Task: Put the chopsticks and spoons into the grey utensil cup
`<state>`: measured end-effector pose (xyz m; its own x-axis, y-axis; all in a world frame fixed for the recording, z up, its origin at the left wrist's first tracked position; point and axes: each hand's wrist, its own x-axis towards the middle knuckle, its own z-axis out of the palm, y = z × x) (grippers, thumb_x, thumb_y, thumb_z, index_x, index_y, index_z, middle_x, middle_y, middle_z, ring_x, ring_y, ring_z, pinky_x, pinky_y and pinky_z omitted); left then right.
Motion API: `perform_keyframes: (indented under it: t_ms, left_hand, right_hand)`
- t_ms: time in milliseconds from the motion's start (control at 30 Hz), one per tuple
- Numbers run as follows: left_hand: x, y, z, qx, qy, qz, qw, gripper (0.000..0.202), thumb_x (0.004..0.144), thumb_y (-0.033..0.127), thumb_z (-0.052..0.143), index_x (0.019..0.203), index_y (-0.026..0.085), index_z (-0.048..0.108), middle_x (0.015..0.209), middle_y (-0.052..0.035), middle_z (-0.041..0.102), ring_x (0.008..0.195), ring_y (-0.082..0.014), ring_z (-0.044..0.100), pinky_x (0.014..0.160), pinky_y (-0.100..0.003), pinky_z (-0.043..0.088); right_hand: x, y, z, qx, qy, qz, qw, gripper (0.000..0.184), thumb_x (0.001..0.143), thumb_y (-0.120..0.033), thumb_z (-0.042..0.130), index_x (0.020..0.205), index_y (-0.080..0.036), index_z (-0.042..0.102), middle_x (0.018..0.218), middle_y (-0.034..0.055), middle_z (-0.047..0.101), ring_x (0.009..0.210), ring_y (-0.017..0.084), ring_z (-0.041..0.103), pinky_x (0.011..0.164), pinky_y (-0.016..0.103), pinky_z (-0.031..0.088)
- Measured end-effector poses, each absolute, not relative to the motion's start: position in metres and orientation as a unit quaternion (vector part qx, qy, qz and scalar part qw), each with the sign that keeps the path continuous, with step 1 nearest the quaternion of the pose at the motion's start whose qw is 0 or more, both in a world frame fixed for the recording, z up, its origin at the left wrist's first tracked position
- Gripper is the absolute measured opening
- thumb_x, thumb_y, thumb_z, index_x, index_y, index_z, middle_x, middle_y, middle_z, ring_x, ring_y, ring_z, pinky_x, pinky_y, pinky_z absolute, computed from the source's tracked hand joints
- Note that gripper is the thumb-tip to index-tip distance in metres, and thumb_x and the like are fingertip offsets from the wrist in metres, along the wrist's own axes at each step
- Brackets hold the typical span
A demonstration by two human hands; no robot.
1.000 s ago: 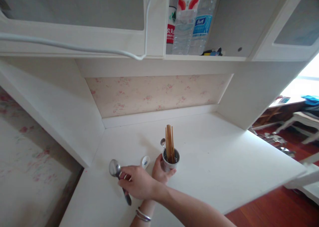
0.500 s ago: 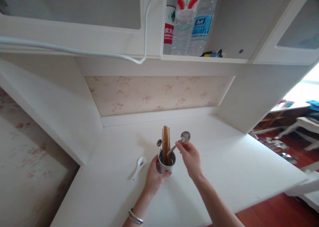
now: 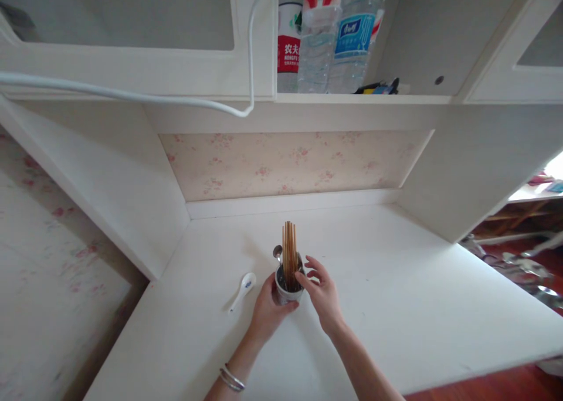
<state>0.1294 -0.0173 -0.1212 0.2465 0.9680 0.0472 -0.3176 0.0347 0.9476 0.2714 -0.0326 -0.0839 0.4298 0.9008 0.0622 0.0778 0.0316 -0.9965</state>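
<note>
A metal cup (image 3: pixel 288 296) stands upright on the white counter, and my left hand (image 3: pixel 268 308) is wrapped round its left and front side. Wooden chopsticks (image 3: pixel 289 251) rise from the cup in a bundle. A small metal spoon (image 3: pixel 277 252) leans out at the cup's left. Behind the chopsticks on the right, part of another metal spoon (image 3: pixel 300 262) shows. My right hand (image 3: pixel 322 292) is at the cup's right rim, fingers apart, thumb tip by the chopsticks, with nothing visible in its grasp. Left of the cup lies a white ceramic spoon (image 3: pixel 242 289) with a blue mark.
The counter (image 3: pixel 396 295) sits under a cabinet shelf holding several plastic bottles (image 3: pixel 316 49). A white cable (image 3: pixel 176 100) hangs in front of the cabinet. Side panels (image 3: pixel 484 160) bound the counter left and right. Beyond its right edge are metal items on the red floor.
The metal spoon that my right hand held above the cup is now down in the cup. My right hand has moved left to the rim and its fingers have spread.
</note>
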Motion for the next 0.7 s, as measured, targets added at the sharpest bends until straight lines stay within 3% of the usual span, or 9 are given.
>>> perform_keyframes:
  t_ms: [133, 300, 433, 600, 700]
  left_hand:
    - [0.133, -0.019, -0.117, 0.507, 0.34, 0.508, 0.609, 0.07, 0.06, 0.015, 0.082, 0.124, 0.017, 0.052, 0.125, -0.0144, 0.063, 0.116, -0.0291, 0.059, 0.103, -0.044, 0.043]
    - [0.131, -0.026, -0.11, 0.561, 0.376, 0.487, 0.554, 0.075, 0.062, 0.019, 0.081, 0.13, 0.018, 0.048, 0.128, -0.0139, 0.06, 0.116, -0.0291, 0.058, 0.102, -0.044, 0.044]
    - [0.106, -0.027, -0.103, 0.629, 0.479, 0.428, 0.437, 0.07, 0.064, 0.02, 0.077, 0.129, 0.019, 0.05, 0.129, -0.0119, 0.058, 0.109, -0.0254, 0.06, 0.097, -0.041, 0.048]
    - [0.058, -0.001, -0.079, 0.716, 0.581, 0.296, 0.25, 0.022, 0.084, 0.024, 0.053, 0.104, 0.018, 0.062, 0.107, -0.0076, 0.063, 0.081, -0.0171, 0.063, 0.081, -0.033, 0.051]
    - [0.039, 0.019, -0.072, 0.761, 0.606, 0.168, 0.161, 0.032, 0.087, 0.029, 0.051, 0.115, 0.016, 0.058, 0.117, -0.0117, 0.061, 0.098, -0.0217, 0.061, 0.091, -0.034, 0.044]
  right_hand:
    - [0.275, -0.042, -0.094, -0.572, -0.469, 0.353, 0.574, 0.071, 0.07, -0.042, 0.075, 0.133, -0.024, 0.048, 0.123, 0.0097, 0.06, 0.106, 0.026, 0.058, 0.089, 0.04, 0.05]
    - [0.272, -0.053, -0.11, -0.546, -0.528, 0.364, 0.54, 0.086, 0.071, -0.041, 0.076, 0.143, -0.025, 0.031, 0.142, 0.0109, 0.048, 0.131, 0.029, 0.044, 0.106, 0.047, 0.038]
    - [0.273, -0.052, -0.12, -0.539, -0.548, 0.363, 0.527, 0.081, 0.074, -0.038, 0.073, 0.142, -0.029, 0.031, 0.146, 0.0086, 0.044, 0.134, 0.029, 0.041, 0.108, 0.049, 0.036]
    - [0.278, -0.046, -0.138, -0.542, -0.559, 0.368, 0.508, 0.086, 0.071, -0.029, 0.076, 0.142, -0.03, 0.029, 0.14, 0.0079, 0.051, 0.125, 0.029, 0.05, 0.106, 0.05, 0.039]
    - [0.279, -0.045, -0.146, -0.551, -0.579, 0.349, 0.489, 0.086, 0.069, -0.027, 0.077, 0.142, -0.028, 0.031, 0.137, 0.0087, 0.053, 0.126, 0.031, 0.049, 0.106, 0.051, 0.038]
